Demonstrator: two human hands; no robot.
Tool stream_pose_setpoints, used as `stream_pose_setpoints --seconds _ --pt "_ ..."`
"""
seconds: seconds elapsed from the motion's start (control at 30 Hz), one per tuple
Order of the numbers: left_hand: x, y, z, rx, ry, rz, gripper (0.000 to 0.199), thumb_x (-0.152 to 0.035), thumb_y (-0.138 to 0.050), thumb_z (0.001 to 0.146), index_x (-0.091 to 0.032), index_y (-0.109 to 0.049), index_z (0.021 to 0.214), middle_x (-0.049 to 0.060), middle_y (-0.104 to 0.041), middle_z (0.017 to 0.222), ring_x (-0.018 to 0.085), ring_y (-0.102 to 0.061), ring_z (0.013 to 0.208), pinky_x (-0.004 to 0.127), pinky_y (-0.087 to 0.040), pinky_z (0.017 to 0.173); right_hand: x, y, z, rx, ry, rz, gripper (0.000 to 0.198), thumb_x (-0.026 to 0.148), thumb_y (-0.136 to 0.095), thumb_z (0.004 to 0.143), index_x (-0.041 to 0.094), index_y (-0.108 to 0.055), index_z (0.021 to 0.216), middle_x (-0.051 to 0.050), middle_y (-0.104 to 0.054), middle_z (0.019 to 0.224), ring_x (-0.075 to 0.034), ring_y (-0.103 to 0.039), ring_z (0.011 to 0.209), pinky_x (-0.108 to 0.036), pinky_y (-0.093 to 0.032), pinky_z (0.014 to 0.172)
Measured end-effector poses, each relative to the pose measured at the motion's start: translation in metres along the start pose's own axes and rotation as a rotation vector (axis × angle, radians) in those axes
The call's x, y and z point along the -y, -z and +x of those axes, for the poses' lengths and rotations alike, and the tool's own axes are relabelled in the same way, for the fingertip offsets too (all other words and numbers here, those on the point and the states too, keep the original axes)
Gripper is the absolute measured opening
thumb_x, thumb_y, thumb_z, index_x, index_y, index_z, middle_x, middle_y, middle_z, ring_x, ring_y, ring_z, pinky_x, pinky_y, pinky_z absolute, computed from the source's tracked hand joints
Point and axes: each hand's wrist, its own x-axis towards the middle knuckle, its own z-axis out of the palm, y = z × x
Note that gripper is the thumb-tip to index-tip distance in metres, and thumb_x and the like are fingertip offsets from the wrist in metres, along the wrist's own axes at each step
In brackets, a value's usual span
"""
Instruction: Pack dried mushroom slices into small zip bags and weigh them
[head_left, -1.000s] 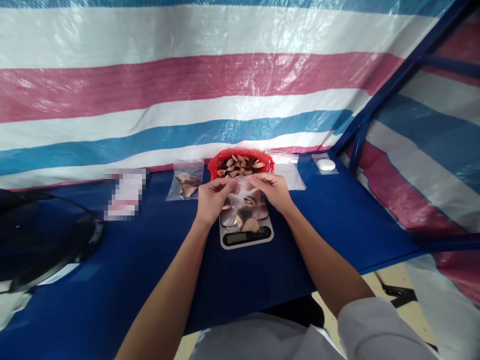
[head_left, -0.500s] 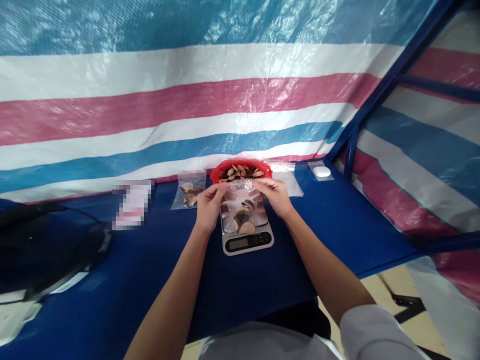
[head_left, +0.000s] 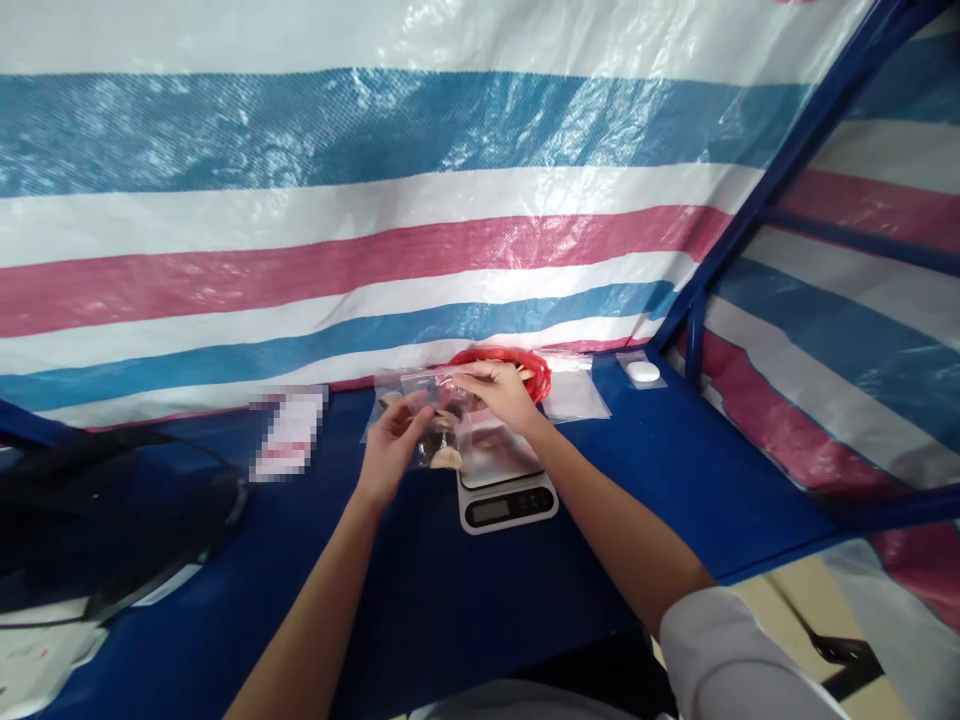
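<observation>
A clear zip bag (head_left: 444,440) holding several dried brown-and-pale slices hangs just left of the scale, above the table. My right hand (head_left: 499,390) pinches its upper edge near the right corner. My left hand (head_left: 392,440) is at the bag's left side, thumb and fingers apart and touching the plastic. The white kitchen scale (head_left: 508,505) has a shiny metal plate (head_left: 495,450) and a dark display panel. Behind the hands, a second clear bag (head_left: 379,402) of slices is mostly covered.
A red-rimmed container (head_left: 541,375) of slices stands behind my right hand. Flat clear bags (head_left: 581,395) lie right of it, and a small white object (head_left: 643,371) farther right. A blurred-out paper (head_left: 289,435) and a black item (head_left: 112,520) are on the left of the blue table (head_left: 712,480).
The bag of slices has moved left off the scale's plate, carried by my right hand. My left hand has let go of the top edge and moved lower along the bag's side.
</observation>
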Motion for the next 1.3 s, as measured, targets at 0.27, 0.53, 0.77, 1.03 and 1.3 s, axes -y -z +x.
stream_pose_setpoints --seconds 0.27,0.53,0.77,1.03,1.3 --pt "-0.009 0.042 0.007 -0.042 -0.016 0.067 0.076 -0.046 -0.090 0.064 -0.018 -0.061 0.128 0.011 -0.077 0.108 0.028 -0.074 0.100 0.036 -0.059 0.083 -0.007 -0.048 0.035 0.041 -0.099 0.074 0.024 0.039 -0.077 0.078 0.020 -0.077 0.094 -0.004 -0.077 0.094 -0.022 -0.074 0.088 -0.035 -0.065 0.075" --pt "-0.009 0.099 0.037 -0.205 -0.003 0.229 0.068 -0.047 -0.087 0.061 -0.017 -0.064 0.118 0.009 -0.078 0.098 0.026 -0.075 0.089 0.034 -0.058 0.077 -0.006 -0.066 0.037 0.102 0.040 -0.397 0.021 0.032 -0.066 0.090 0.022 -0.077 0.104 -0.005 -0.079 0.104 -0.024 -0.075 0.098 -0.036 -0.061 0.089" --pt "0.009 0.117 0.054 -0.295 -0.061 0.815 0.049 -0.043 -0.074 0.072 -0.018 -0.069 0.114 0.010 -0.078 0.091 0.034 -0.073 0.095 0.041 -0.055 0.086 -0.014 -0.089 0.019 0.343 0.245 -1.031 0.035 0.025 -0.052 0.098 0.025 -0.069 0.129 -0.006 -0.071 0.131 -0.026 -0.068 0.117 -0.036 -0.054 0.099" --pt "0.026 0.116 0.045 -0.002 -0.529 1.075 0.042 -0.032 -0.051 0.092 -0.020 -0.064 0.130 0.016 -0.061 0.139 0.036 -0.054 0.133 0.052 -0.043 0.113 -0.027 -0.091 0.009 0.492 0.457 -1.215 0.037 0.021 -0.044 0.100 0.018 -0.062 0.133 -0.011 -0.052 0.153 -0.024 -0.055 0.134 -0.033 -0.057 0.097" --pt "0.046 0.115 0.047 0.124 -0.645 1.168 0.039 -0.024 -0.046 0.096 -0.018 -0.065 0.130 0.016 -0.059 0.142 0.036 -0.052 0.135 0.057 -0.042 0.115 -0.027 -0.081 0.009 0.521 0.436 -1.304 0.035 0.019 -0.039 0.103 0.018 -0.061 0.131 -0.010 -0.047 0.157 -0.023 -0.053 0.138 -0.034 -0.056 0.100"
